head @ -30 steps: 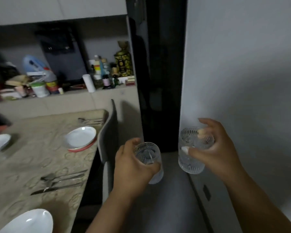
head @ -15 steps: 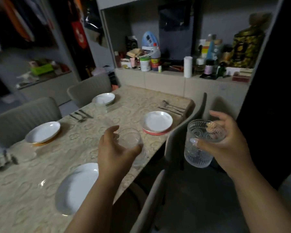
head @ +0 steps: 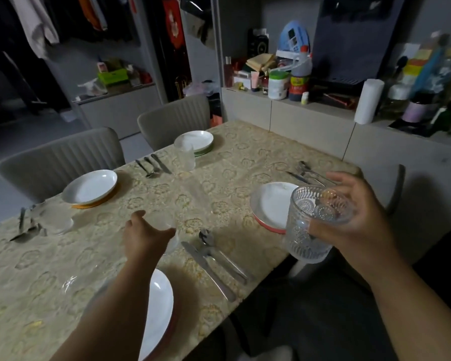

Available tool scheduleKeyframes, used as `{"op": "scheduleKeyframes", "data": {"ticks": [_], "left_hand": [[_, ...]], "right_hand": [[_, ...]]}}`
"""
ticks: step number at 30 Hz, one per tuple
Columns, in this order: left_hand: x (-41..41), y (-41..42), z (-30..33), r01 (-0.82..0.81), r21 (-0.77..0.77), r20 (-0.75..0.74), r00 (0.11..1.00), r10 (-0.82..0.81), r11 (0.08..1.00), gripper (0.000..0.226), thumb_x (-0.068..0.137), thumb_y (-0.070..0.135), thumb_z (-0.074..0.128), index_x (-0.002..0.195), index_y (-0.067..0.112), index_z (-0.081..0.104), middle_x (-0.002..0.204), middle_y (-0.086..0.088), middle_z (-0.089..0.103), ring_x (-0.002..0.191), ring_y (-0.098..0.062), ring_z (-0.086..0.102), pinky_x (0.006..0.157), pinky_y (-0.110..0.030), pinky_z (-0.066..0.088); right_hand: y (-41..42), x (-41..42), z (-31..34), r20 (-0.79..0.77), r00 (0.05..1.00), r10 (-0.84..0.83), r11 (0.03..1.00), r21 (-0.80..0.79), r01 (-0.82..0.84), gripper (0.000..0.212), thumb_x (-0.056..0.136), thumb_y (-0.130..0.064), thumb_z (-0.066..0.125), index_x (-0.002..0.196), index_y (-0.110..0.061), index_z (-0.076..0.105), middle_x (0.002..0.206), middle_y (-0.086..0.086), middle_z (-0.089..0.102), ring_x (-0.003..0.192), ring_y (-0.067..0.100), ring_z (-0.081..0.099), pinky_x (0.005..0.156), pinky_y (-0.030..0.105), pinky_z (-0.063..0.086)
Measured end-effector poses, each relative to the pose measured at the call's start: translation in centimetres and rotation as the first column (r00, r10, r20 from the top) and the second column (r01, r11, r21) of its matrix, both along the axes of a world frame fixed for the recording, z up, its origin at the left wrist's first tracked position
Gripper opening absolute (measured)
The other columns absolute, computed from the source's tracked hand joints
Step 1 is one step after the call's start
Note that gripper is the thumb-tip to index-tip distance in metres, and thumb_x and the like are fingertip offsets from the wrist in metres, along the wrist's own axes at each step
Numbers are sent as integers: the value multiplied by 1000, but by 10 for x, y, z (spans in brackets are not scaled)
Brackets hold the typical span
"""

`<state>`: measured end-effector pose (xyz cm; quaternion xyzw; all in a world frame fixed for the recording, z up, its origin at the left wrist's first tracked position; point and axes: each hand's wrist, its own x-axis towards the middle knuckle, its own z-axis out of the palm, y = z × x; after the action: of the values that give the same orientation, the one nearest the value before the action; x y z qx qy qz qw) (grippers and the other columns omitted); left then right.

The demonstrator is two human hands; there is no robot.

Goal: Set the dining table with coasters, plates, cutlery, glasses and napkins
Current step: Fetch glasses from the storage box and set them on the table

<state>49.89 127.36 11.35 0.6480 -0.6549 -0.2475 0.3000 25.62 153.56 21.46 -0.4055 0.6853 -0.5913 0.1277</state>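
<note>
Four white plates are laid on the table, each on a coloured coaster, and a set of cutlery is placed at every seat. A glass is already set beyond the left hand by the far plate, and another stands to that hand's left, beside the plate on the orange coaster. A third glass is gripped by the left hand, fingers curled round it, low over the cloth between the near plate below it and the knife and spoons just to its right; whether it touches the cloth cannot be told. A patterned glass is held in the curled right hand, raised in front of the plate on the red coaster. No napkins are seen, so two glasses and the napkins are judged to remain.

The table is covered by a beige embossed cloth. Grey chairs are drawn up beyond the left hand, and a cluttered counter runs beyond the right.
</note>
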Motion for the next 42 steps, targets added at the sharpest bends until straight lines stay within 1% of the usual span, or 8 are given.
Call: {"op": "scheduleKeyframes", "data": {"ticks": [8, 11, 14, 19, 28, 33, 39, 42], "left_hand": [[-10, -19, -37, -85, 120, 123, 990, 70, 989, 99, 65, 38, 87, 140, 0, 35, 139, -23, 46, 127, -40, 44, 104, -46, 37], [-29, -22, -29, -137, 48, 324, 939, 114, 989, 110, 68, 64, 73, 146, 4, 25, 151, -19, 29, 141, -35, 23, 116, -45, 16], [-70, -14, -14, -125, -91, 292, 945, 147, 988, 99, 76, 64, 65, 147, 7, 26, 155, -16, 25, 144, -32, 15, 119, -44, 10], [-159, 5, 3, -67, -252, 167, 980, 111, 966, 71, 79, 35, 73, 135, 1, 44, 140, -19, 44, 134, -34, 32, 116, -45, 19], [-237, 11, 4, -109, -142, 114, 986, 125, 984, 59, 82, 30, 70, 133, 13, 46, 135, -7, 50, 130, -25, 35, 109, -42, 30], [-240, 10, -3, -120, -22, 136, 983, 122, 993, 59, 83, 31, 68, 135, 16, 44, 135, -4, 52, 121, -24, 46, 100, -45, 43], [-241, 12, -5, -119, 13, 128, 985, 116, 993, 59, 85, 31, 67, 136, 17, 42, 134, -1, 53, 124, -20, 47, 100, -36, 43], [-240, 16, -2, -118, 10, 95, 989, 117, 993, 52, 86, 27, 67, 132, 16, 47, 129, 0, 56, 118, -17, 52, 92, -28, 42]], "right_hand": [[-34, -49, -15, 3, 1000, 24, 996, 82, -24, 77, 37, -47, 76, 108, -56, 49, 111, -18, 56, 104, 3, 56, 81, 26, 46], [-59, -80, -19, 8, 998, 54, 995, 87, -55, 73, 45, -30, 84, 105, -55, 48, 110, -19, 56, 104, 4, 56, 84, 26, 46], [-95, -121, -23, -21, 997, 80, 992, 101, -77, 74, 55, -17, 87, 108, -47, 47, 118, -13, 54, 112, 10, 51, 88, 30, 44], [-173, -197, -40, -47, 992, 113, 974, 203, -102, 77, 59, -18, 88, 123, -32, 47, 123, -10, 49, 114, 12, 48, 91, 33, 45], [-296, -280, -119, -49, 977, 206, 907, 385, -172, 89, 56, -20, 89, 132, -24, 43, 132, 4, 49, 117, 20, 52, 85, 26, 43], [-324, -289, -150, -39, 971, 237, 873, 447, -195, 90, 55, -22, 89, 133, -22, 44, 135, 4, 50, 116, 24, 53, 88, 29, 46], [-329, -290, -160, -19, 975, 222, 836, 518, -180, 93, 57, -18, 89, 137, -19, 41, 137, 7, 48, 120, 27, 50, 94, 36, 46], [-333, -285, -144, -199, 939, 279, 745, 662, -81, 99, 59, -34, 87, 142, -15, 36, 142, 10, 44, 130, 30, 41, 103, 35, 40]]}}
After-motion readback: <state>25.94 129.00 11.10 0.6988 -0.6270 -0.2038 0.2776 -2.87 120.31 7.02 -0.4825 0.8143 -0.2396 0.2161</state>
